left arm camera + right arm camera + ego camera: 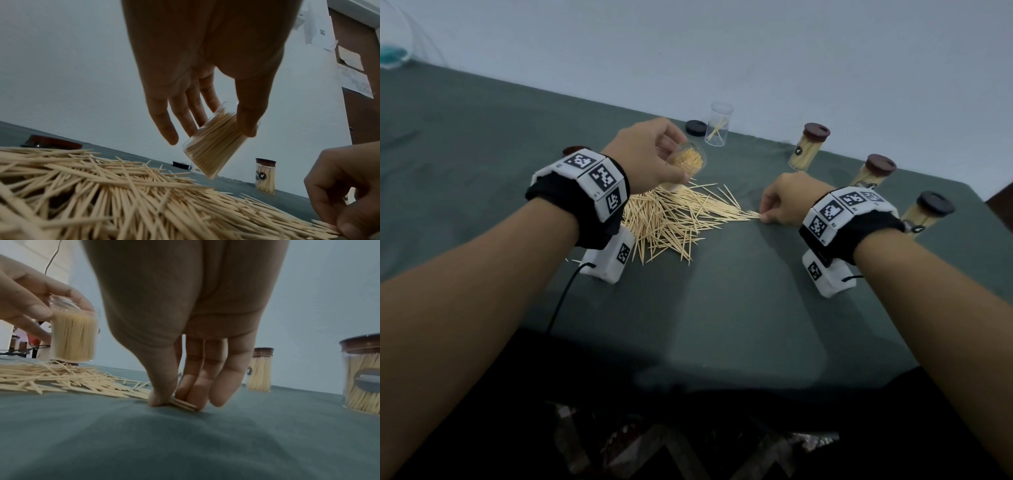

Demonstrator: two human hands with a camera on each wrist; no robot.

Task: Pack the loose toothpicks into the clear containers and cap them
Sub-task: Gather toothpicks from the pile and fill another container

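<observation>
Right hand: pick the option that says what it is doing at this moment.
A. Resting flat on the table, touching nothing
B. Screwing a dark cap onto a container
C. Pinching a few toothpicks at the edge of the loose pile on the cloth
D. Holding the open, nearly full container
C: the right hand has thumb and fingers closed on a few toothpicks lying on the green cloth.

- We see the heap of loose wooden toothpicks point(671, 222) lying mid-table on the green cloth-covered table point(722, 325).
- Left hand point(650, 154) holds a clear toothpick-filled container point(686, 163) above the heap's far side.
- Right hand point(787, 202) pinches toothpicks at the heap's right end.
- Three capped full containers point(806, 147) stand right, behind it.
- A nearly empty clear open container point(719, 125) stands at the far edge, a dark round cap point(695, 127) just left.
</observation>
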